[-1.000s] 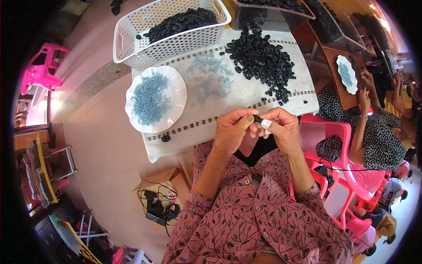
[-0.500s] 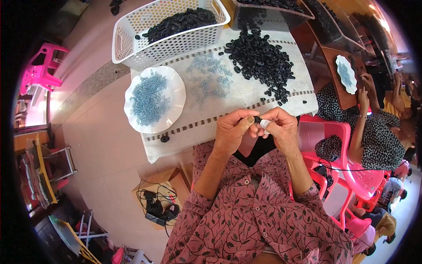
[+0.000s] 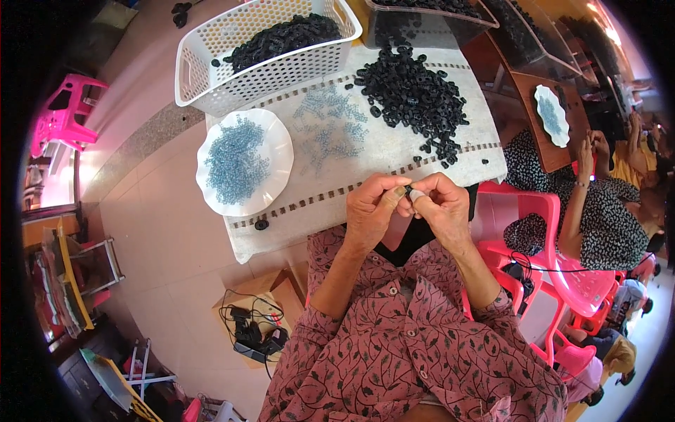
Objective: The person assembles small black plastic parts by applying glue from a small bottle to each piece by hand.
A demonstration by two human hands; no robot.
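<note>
The left hand (image 3: pixel 369 207) and the right hand (image 3: pixel 443 200) met in front of the person's torso, by the near edge of the desk (image 3: pixel 309 214). The grip was together on both sides: thumbs and fingertips pinched one small black piece (image 3: pixel 408 190) between them, and a white wrap (image 3: pixel 416 195) covered part of a right digit. The fingers hid most of the piece, so its outline could not be told. It looked light and probably fairly stiff, too little to drop easily from a firm pinch but apt to twist; opposite sides of its rim seemed the best hold.

A lone black ring (image 3: pixel 261 225) lay near the desk's near left corner. Behind it, along the left edge, stood a scalloped white plate (image 3: pixel 283 165) bearing pale blue beads (image 3: pixel 235 165), likely slippery and prone to roll. Farther off, a heap of black pieces (image 3: pixel 415 95) spread toward the far right corner, and a perforated white basket (image 3: pixel 281 83) stood at the far left.
</note>
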